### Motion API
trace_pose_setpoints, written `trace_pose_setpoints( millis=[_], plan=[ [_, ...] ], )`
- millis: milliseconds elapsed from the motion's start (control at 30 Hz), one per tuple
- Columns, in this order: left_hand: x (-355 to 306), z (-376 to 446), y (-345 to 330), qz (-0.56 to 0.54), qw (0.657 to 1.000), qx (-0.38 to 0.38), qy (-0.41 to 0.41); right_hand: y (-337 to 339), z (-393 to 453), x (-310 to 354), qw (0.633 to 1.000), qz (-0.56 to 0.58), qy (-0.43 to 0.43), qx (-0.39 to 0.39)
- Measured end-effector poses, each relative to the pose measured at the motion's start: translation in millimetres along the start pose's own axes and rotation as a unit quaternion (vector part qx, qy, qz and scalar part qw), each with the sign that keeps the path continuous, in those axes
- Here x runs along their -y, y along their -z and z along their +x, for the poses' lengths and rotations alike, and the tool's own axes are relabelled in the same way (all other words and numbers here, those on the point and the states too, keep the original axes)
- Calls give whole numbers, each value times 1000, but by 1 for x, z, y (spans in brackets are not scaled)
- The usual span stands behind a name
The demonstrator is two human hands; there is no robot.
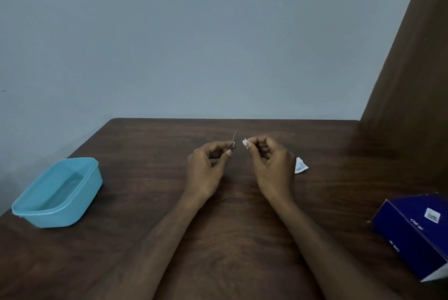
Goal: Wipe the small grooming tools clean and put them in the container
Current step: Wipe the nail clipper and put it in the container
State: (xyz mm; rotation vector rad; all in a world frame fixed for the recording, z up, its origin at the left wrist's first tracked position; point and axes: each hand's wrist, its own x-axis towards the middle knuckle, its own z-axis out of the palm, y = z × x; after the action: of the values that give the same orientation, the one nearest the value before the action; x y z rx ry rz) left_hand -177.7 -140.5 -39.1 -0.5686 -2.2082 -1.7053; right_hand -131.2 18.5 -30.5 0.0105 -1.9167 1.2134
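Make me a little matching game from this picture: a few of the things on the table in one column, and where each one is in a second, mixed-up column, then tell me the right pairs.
Things:
1. blue container
2. small metal tool
3. white wipe
4. dark blue box

Places:
A. pinched in the right hand
B. on the table at its right edge
C. on the table at its left edge
D. pinched in the left hand

Pairs: 1-C, 2-D, 3-A, 4-B
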Motion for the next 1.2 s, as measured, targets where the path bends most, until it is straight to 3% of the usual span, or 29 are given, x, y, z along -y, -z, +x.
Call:
trace_pose_setpoints(
  millis=[133,267,400,533,700,867,1067,1200],
  plan=[
    [-4,-2,-1,34,999,24,-24,-3,-5,3,995,-50,63,56],
    [-5,-2,-2,0,1000,26,16,-1,-4,-3,993,-95,64,34],
    [-4,-1,-1,-39,998,15,40,-4,-7,-2,985,-130,93,68],
    [-3,-1,-2,-51,998,19,42,1,-3,0,992,-109,52,21],
    [-5,0,-1,-37,999,18,33,-3,-4,0,993,-90,56,49],
    [-3,1,0,-28,998,42,32,4,9,-11,994,-36,-84,-52],
    [-9,-2,0,-20,994,108,7,10,13,-15,991,59,-79,92],
    [-7,-1,3,-35,993,113,14,7,12,-17,995,25,-68,64]
  ],
)
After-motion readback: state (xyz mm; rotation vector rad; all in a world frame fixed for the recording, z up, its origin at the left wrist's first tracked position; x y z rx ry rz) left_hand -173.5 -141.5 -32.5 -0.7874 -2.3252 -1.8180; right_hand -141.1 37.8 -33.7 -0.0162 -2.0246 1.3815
